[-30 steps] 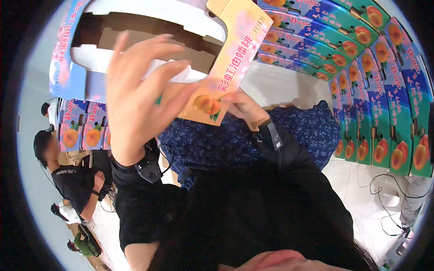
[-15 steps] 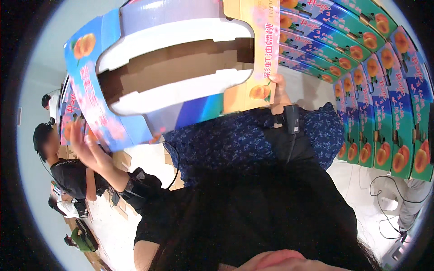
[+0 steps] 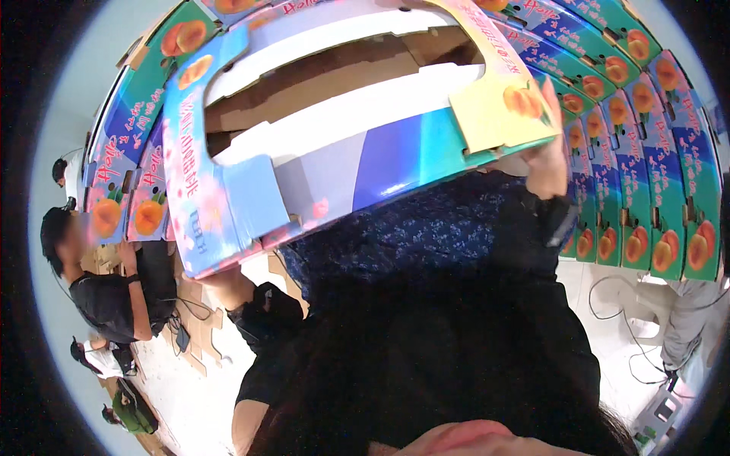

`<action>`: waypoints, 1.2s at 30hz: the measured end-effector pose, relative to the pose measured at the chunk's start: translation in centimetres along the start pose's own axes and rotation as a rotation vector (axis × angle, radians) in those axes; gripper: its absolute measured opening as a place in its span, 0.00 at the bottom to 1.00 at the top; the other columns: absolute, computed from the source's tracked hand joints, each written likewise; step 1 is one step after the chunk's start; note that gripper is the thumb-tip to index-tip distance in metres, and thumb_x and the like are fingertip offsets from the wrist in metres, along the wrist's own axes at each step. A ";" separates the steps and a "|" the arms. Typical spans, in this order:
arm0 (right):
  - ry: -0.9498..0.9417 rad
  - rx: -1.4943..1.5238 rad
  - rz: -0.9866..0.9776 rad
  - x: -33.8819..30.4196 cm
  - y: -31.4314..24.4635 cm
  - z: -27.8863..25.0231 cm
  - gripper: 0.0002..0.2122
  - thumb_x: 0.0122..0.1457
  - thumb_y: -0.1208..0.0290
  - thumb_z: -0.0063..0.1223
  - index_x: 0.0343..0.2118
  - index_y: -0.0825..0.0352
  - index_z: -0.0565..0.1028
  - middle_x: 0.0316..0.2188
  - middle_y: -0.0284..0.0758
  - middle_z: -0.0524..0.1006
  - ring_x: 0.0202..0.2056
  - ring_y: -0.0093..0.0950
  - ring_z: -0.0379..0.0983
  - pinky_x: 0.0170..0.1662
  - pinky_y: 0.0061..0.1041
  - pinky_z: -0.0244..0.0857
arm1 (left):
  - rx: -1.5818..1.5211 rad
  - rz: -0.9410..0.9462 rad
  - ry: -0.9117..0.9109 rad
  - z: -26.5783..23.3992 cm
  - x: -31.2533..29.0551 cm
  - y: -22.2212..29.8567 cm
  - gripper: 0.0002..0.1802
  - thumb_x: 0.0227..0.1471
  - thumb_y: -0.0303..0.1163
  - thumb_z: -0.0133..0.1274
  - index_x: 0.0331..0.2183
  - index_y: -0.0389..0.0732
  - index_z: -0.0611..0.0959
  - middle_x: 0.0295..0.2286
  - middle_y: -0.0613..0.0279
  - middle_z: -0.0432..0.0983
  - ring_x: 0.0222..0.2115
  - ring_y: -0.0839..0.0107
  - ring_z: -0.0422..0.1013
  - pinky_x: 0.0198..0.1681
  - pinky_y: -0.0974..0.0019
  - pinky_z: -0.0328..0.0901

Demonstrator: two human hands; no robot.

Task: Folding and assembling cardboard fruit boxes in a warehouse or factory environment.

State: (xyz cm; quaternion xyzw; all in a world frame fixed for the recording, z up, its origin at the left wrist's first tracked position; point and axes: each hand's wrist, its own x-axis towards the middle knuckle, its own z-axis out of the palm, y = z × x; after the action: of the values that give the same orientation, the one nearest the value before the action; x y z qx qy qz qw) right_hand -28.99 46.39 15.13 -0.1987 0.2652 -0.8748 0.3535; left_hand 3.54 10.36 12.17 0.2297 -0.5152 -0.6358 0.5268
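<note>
A colourful cardboard fruit box (image 3: 395,163) with a large oval opening in its top is held up in front of me, tilted with its right end higher. Peach pictures decorate its blue and yellow corner flaps, and brown cardboard shows inside. My right hand (image 3: 546,163) grips the right end, slightly blurred, with the fingers up along the side. My left hand (image 3: 222,283) supports the lower left corner from beneath; the box hides most of its fingers.
Stacked fruit boxes (image 3: 658,175) rise on the right and at the back, with more boxes (image 3: 137,137) on the left. At far left a person in black (image 3: 106,300) stands near flattened cardboard (image 3: 201,334). Loose cables (image 3: 631,342) trail on the floor at right.
The box has shifted right and toward me, turning slightly. My left hand, formerly open beside the left end, is now under the lower left corner. My right hand has moved right with the box.
</note>
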 end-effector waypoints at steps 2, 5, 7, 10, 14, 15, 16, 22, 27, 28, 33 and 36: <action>0.064 -0.072 -0.019 -3.0 -1.7 0.0 0.27 0.60 0.50 0.33 0.51 0.71 0.64 0.46 0.41 0.70 0.45 0.31 0.70 0.50 0.29 0.63 | 0.105 -0.033 -0.068 1.3 0.2 -0.4 0.53 0.43 0.74 0.25 0.57 0.40 0.53 0.56 0.52 0.49 0.57 0.54 0.48 0.58 0.50 0.44; 0.061 -0.061 -0.032 -6.9 -2.0 -0.3 0.24 0.62 0.54 0.30 0.52 0.69 0.63 0.47 0.39 0.70 0.47 0.30 0.68 0.52 0.28 0.59 | 0.200 0.048 -0.213 2.2 0.9 -2.5 0.53 0.44 0.73 0.23 0.58 0.40 0.52 0.56 0.52 0.51 0.57 0.55 0.47 0.58 0.52 0.44; 0.570 -0.715 -0.167 -9.4 -0.6 2.9 0.24 0.62 0.54 0.30 0.51 0.70 0.63 0.48 0.40 0.69 0.49 0.29 0.66 0.53 0.27 0.58 | 0.256 0.055 -0.247 2.6 0.8 -1.5 0.53 0.44 0.73 0.22 0.58 0.39 0.52 0.56 0.52 0.51 0.57 0.56 0.48 0.58 0.52 0.44; 0.351 -0.249 -0.174 -17.9 0.9 -3.5 0.26 0.61 0.52 0.31 0.51 0.72 0.62 0.49 0.42 0.67 0.49 0.32 0.65 0.53 0.30 0.58 | 0.251 -0.004 -0.303 3.0 0.4 -2.7 0.53 0.44 0.73 0.22 0.57 0.39 0.53 0.55 0.52 0.52 0.57 0.56 0.48 0.58 0.53 0.45; 0.879 -0.283 -0.349 -21.7 5.1 0.1 0.28 0.58 0.51 0.37 0.51 0.72 0.61 0.47 0.43 0.68 0.48 0.35 0.67 0.50 0.33 0.62 | 0.252 -0.107 -0.376 3.6 -0.8 -5.0 0.53 0.44 0.73 0.22 0.57 0.39 0.53 0.54 0.52 0.53 0.56 0.57 0.49 0.57 0.53 0.46; 0.905 -0.263 -0.404 -21.6 5.4 0.3 0.28 0.57 0.52 0.39 0.52 0.72 0.60 0.48 0.43 0.68 0.47 0.35 0.67 0.49 0.33 0.63 | 0.262 -0.127 -0.398 3.9 -1.0 -5.4 0.53 0.44 0.73 0.22 0.57 0.39 0.53 0.54 0.52 0.53 0.56 0.57 0.49 0.57 0.53 0.46; 0.930 -0.243 -0.459 -21.6 5.5 0.2 0.28 0.56 0.53 0.41 0.52 0.72 0.60 0.48 0.43 0.68 0.46 0.36 0.68 0.48 0.33 0.64 | 0.267 -0.143 -0.415 4.2 -1.3 -5.7 0.53 0.44 0.73 0.22 0.57 0.39 0.54 0.54 0.52 0.53 0.56 0.57 0.49 0.57 0.53 0.46; 0.811 -0.225 -0.591 -22.0 3.3 -2.3 0.24 0.53 0.51 0.44 0.49 0.62 0.64 0.48 0.38 0.68 0.47 0.37 0.67 0.48 0.37 0.64 | 0.306 -0.210 -0.497 5.7 -2.0 -7.0 0.53 0.44 0.73 0.22 0.57 0.38 0.54 0.53 0.52 0.55 0.55 0.58 0.51 0.56 0.54 0.48; 0.283 0.036 -0.508 -22.4 1.0 -5.7 0.28 0.52 0.51 0.45 0.50 0.68 0.63 0.45 0.41 0.71 0.43 0.38 0.70 0.46 0.37 0.66 | 0.314 -0.264 -0.552 6.3 -2.3 -8.2 0.53 0.44 0.73 0.22 0.57 0.38 0.55 0.53 0.52 0.56 0.55 0.59 0.52 0.56 0.54 0.49; 0.285 0.029 -0.511 -23.0 0.1 -6.1 0.28 0.52 0.51 0.45 0.50 0.68 0.63 0.45 0.41 0.71 0.43 0.38 0.70 0.46 0.37 0.66 | 0.308 -0.266 -0.572 6.8 -2.3 -8.5 0.53 0.44 0.73 0.22 0.57 0.38 0.55 0.52 0.52 0.56 0.55 0.59 0.52 0.56 0.54 0.49; 0.461 -0.044 -0.460 -24.7 -3.2 -6.8 0.29 0.49 0.48 0.45 0.47 0.69 0.67 0.40 0.43 0.73 0.43 0.37 0.69 0.48 0.36 0.63 | 0.321 -0.275 -0.655 8.2 -2.0 -8.4 0.53 0.45 0.73 0.22 0.56 0.37 0.56 0.52 0.52 0.57 0.54 0.59 0.53 0.55 0.55 0.50; 0.480 -0.173 -0.625 -25.3 -5.3 -4.4 0.29 0.49 0.49 0.45 0.48 0.69 0.66 0.42 0.44 0.72 0.43 0.37 0.69 0.48 0.37 0.62 | 0.310 -0.245 -0.738 9.6 -1.4 -7.9 0.53 0.45 0.73 0.22 0.56 0.37 0.56 0.51 0.52 0.58 0.54 0.60 0.53 0.55 0.55 0.51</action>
State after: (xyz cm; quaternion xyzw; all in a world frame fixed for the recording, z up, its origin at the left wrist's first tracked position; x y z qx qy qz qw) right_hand -17.08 69.36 10.82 -0.0888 0.3395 -0.9362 -0.0197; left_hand -7.40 14.89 8.20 0.1226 -0.7277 -0.6485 0.1868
